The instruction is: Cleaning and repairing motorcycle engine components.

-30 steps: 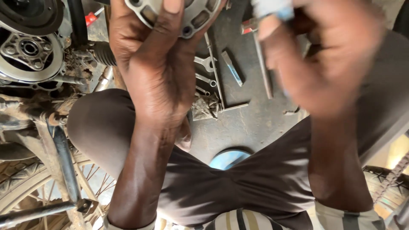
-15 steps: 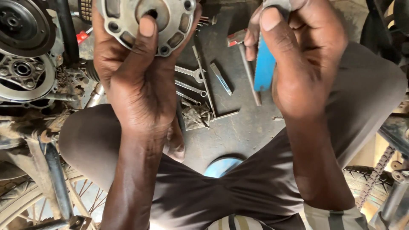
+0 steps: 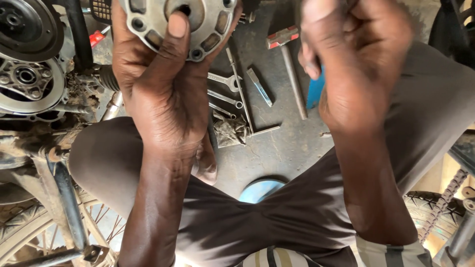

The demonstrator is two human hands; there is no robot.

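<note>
My left hand [image 3: 163,94] grips a round grey metal hub part [image 3: 198,24] with slots and bolt holes around its face, my thumb pressed on its centre. It is held up near the top edge of the view. My right hand [image 3: 354,64] is closed around a blue-handled tool [image 3: 314,91]; only the blue end shows below the fingers, and the hand is blurred. The two hands are apart, with the right hand level with the hub and to its right.
On the dark floor below lie a hammer [image 3: 289,69], several spanners [image 3: 225,91], a small blue-grey tool [image 3: 260,88] and a dirty rag [image 3: 230,131]. A motorcycle engine and round clutch cover [image 3: 27,54] stand at left, a spoked wheel [image 3: 29,232] at lower left, a chain [image 3: 443,202] at right.
Both hands have come lower and nearer in the view. The hub shows more fully, and my right hand has closed tighter round the blue tool, hiding most of it.
</note>
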